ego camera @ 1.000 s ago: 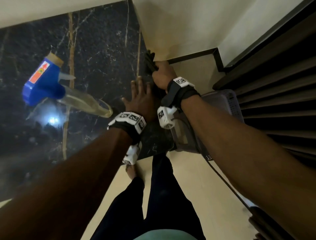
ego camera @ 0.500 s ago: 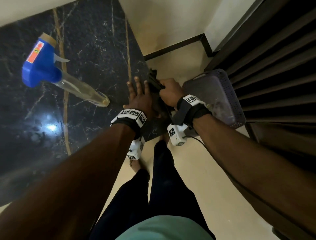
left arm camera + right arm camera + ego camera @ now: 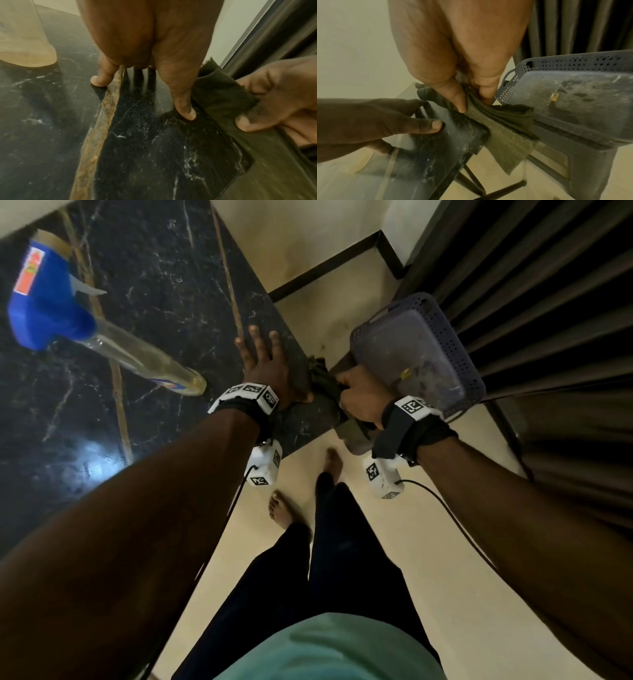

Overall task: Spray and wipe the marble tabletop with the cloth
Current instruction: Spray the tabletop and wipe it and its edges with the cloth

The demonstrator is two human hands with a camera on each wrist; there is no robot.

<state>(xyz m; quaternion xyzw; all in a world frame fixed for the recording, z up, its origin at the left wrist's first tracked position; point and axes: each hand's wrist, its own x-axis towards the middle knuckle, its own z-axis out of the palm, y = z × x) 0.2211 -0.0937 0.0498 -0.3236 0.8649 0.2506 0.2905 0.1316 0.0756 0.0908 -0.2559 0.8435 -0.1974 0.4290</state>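
Observation:
The black marble tabletop [image 3: 147, 313] with white and tan veins fills the left of the head view. My left hand [image 3: 265, 364] lies flat on it near its right corner, fingers straight [image 3: 184, 105]. My right hand [image 3: 359, 397] grips a dark olive cloth [image 3: 323, 383] against the table's right edge; the thumb and fingers pinch its folds [image 3: 481, 112], and part of the cloth hangs below the edge. A spray bottle [image 3: 68, 316] with a blue head and clear body stands on the marble to the left, its base [image 3: 25, 51] close to my left hand.
A grey perforated plastic basket [image 3: 442, 333] sits on a stand right beside the table corner, close to my right hand. Dark curtains [image 3: 548, 302] hang behind it. Cream floor, my legs and bare feet [image 3: 284, 508] lie below. Black table legs [image 3: 503, 189] show under the corner.
My right hand has slid the cloth along the table's right edge toward me, nearer the front corner. The left hand stays flat on the marble. The view has tilted down.

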